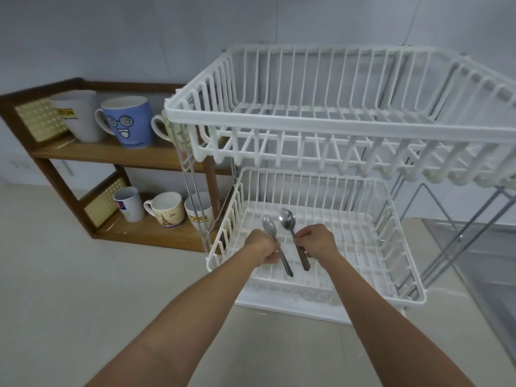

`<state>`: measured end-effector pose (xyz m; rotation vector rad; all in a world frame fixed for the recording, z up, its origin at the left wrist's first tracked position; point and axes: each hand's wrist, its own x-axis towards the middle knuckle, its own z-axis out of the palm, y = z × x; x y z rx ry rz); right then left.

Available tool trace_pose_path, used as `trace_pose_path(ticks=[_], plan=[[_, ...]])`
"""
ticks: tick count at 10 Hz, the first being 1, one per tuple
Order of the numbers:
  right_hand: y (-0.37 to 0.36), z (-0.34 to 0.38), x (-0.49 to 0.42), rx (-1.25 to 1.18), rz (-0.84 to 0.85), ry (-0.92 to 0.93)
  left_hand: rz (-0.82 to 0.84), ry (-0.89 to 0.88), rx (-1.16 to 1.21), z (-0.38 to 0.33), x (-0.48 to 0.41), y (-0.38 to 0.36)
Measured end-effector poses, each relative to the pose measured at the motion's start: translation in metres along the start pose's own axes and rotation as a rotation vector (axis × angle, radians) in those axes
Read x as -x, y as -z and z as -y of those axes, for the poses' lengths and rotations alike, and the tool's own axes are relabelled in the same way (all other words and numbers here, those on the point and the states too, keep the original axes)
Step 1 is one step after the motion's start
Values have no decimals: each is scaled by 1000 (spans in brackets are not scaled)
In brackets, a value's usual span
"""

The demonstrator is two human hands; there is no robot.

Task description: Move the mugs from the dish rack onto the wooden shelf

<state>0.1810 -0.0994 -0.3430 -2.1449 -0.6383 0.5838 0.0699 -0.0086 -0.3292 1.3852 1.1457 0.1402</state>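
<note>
View from head cam, looking down over a pale counter (83,289) against a white wall.

Centre-right: white two-tier dish rack (335,127). Top tier bare, no mugs. Bottom tier (363,247) also without mugs; only two metal spoons there, both lifted in hand above its grid.

Left hand (264,247): grip closed round handle of left spoon (269,226), bowl pointing away, handle end sticking out toward the camera. Right hand (317,243): grip pinched on handle of right spoon (288,219), same orientation. Spoons side by side, near each other, not touching.

Left of rack: wooden shelf (92,155), two levels, woven side panels. Upper level, L to R: white mug (79,115), blue mug w/ cartoon face (128,121), third mug (163,127) partly hidden behind the rack frame. Lower level, L to R: tall white mug (129,203), cream mug w/ drawing (167,209), white mug w/ yellow label (198,212), also partly behind the frame. Six mugs in all, upright, all on the shelf.

Progress, as a judgement: mug transfer looks complete, since no mug shows anywhere in the rack and all visible ones sit on the shelf. Nothing left for the task itself, unless a mug hides out of frame. Spoon handling appears to be a side job, not part of the mug move. Far right: edge of a steel sink (491,275), contents not visible.
</note>
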Motion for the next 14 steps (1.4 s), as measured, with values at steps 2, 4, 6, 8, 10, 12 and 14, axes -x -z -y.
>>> trace_pose_path(ticks=[2,4,6,8,10,12,14], plan=[[-7,-6,0,134,-12,25,-40,21,-44,3,-3,-2],[-12,-6,1,200,-45,31,-136,-36,-180,1,-3,-5],[-13,-7,3,222,-60,3,-169,-132,-421,2,-3,-4],[-2,5,12,255,-71,72,-190,-368,-617,-5,6,12],[6,25,38,274,-129,177,-192,-606,-631,-16,30,32],[-4,42,76,328,-178,232,-234,-869,-577,-2,63,57],[-32,54,119,392,-318,431,-260,-1140,-657,26,92,91]])
